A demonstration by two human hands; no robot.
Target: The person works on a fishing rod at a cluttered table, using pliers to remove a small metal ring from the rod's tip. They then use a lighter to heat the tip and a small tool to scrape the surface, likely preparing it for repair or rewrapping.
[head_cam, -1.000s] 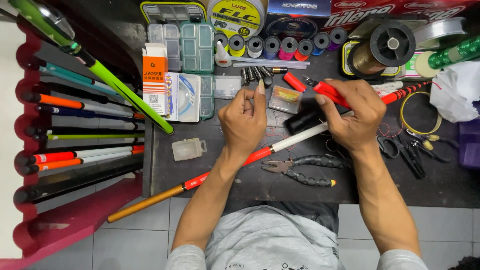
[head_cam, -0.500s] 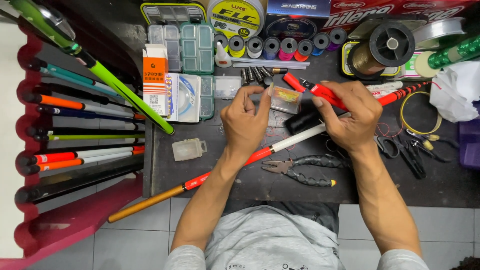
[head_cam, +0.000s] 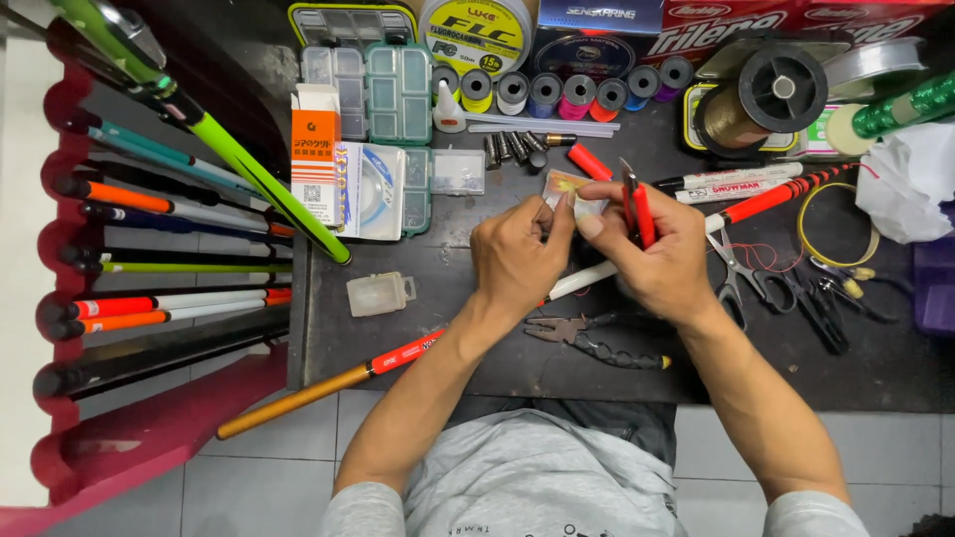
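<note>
Your left hand (head_cam: 517, 254) and right hand (head_cam: 652, 254) both pinch a small clear packet (head_cam: 572, 191) held just between your fingertips, the right also gripping a red tool (head_cam: 640, 204), and the packet looks shut, so opening it is left.

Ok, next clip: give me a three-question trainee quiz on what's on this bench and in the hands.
1. True or false: the pliers lie on the bench, in neither hand.
2. What do both hands pinch between them? A) small flat packet B) spool C) marker
3. What colour is the tool handle in the right hand?

Key: 1 true. 2 A; left hand and right hand both grip it. 3 red cutter.
</note>
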